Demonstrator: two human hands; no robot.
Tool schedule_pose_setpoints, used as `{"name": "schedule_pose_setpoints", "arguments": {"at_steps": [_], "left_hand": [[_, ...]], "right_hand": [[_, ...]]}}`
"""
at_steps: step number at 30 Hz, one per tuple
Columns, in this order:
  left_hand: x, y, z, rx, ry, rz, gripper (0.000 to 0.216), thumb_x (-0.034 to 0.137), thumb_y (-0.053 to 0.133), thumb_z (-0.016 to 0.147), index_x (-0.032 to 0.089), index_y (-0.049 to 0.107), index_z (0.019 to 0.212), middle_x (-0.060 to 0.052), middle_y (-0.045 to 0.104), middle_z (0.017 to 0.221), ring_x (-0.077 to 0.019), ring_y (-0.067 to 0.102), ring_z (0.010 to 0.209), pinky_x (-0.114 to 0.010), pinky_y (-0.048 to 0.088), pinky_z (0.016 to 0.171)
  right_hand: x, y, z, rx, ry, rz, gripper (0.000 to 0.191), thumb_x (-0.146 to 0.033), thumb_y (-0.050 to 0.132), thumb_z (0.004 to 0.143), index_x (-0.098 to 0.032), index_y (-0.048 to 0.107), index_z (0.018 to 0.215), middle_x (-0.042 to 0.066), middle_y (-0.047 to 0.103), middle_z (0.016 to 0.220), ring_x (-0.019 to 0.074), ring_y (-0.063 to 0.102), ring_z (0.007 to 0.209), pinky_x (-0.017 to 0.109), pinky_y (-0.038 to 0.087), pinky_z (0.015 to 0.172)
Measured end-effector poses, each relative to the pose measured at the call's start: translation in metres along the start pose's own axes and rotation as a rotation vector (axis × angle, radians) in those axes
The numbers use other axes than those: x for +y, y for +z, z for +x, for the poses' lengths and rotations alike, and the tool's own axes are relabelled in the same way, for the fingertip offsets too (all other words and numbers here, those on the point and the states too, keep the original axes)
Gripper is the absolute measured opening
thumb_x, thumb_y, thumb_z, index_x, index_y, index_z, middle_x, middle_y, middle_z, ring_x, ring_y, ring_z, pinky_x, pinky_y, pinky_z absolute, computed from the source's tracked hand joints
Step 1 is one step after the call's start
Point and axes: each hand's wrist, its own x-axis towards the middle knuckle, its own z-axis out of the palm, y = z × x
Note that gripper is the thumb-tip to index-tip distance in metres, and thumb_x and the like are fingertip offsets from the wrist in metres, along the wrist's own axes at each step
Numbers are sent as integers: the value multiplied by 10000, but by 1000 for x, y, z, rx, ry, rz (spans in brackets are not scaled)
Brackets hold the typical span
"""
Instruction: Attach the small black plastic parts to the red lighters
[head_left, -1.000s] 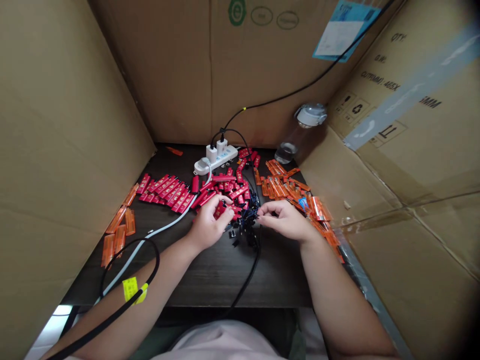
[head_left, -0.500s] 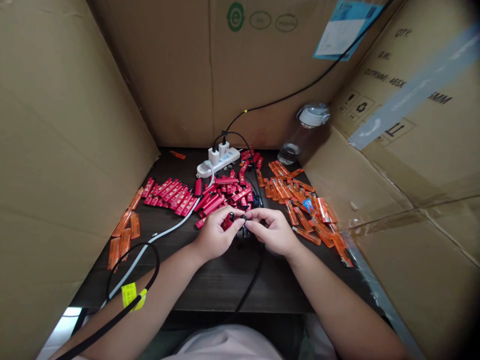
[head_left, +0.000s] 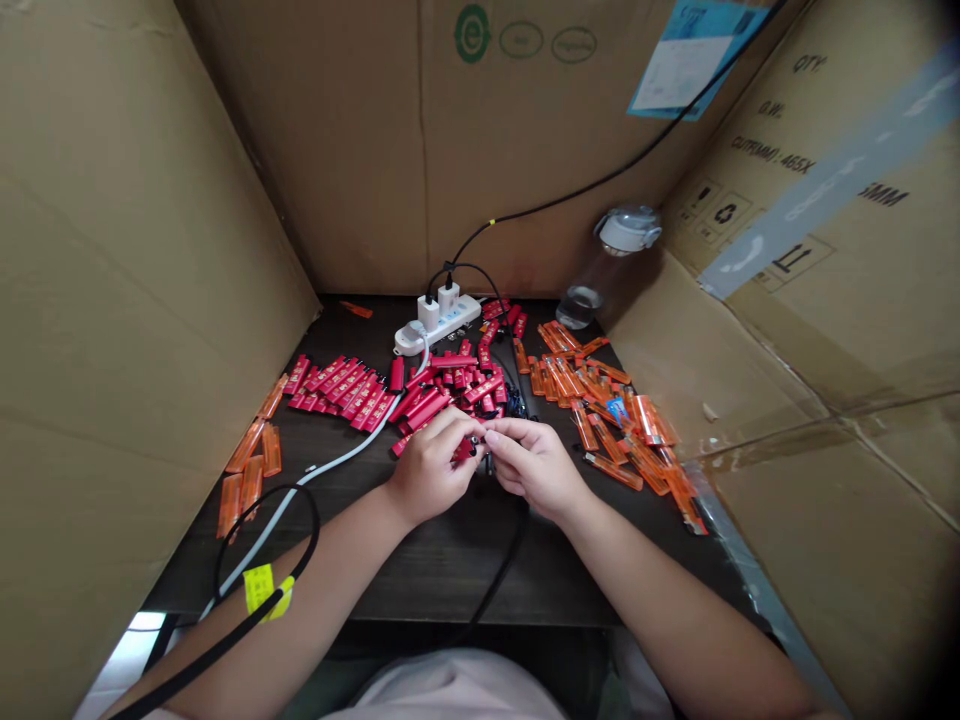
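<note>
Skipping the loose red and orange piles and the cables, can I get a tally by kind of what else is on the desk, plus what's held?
Power strip: 1
Plug adapters: 2
Water bottle: 1
Red piece in left hand: 1
Total: 5

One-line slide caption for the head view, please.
Left hand and right hand pinch a small red piece over a dark desk, between red pieces and orange pieces.

Makeshift assembly workstation — cardboard walls, dark desk, red parts piles
</note>
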Motion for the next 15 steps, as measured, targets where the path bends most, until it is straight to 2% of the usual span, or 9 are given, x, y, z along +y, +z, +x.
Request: {"name": "schedule_pose_setpoints", "arguments": {"at_steps": [6,10,15], "left_hand": [[-4,-1,-6,-29,50,104,244,26,538,779,158,583,979,-64,620,890,-171,623,840,-299,537,757],[-4,-1,-5,-35,41,148,235,58,538,798,166,586,1001,-62,618,890,-168,628,821,-277,538,706],[-5,-2,-2,-4,-16,228,229,200,561,858,150,572,1081,-91,620,935,-191,631,855,-311,541,754]], "right_hand": [[3,4,-1,-29,7,-47,351,-418,726,751,-142,668,960,-99,364,475,16,260,357,155,211,338],[1,2,1,-20,21,-7,338,-399,728,753,-146,656,965,-114,321,454,15,223,364,150,183,343],[-6,-6,3,30,-143,-4,272,-367,675,804,-176,631,993,-105,347,480,40,293,382,173,308,353]]}}
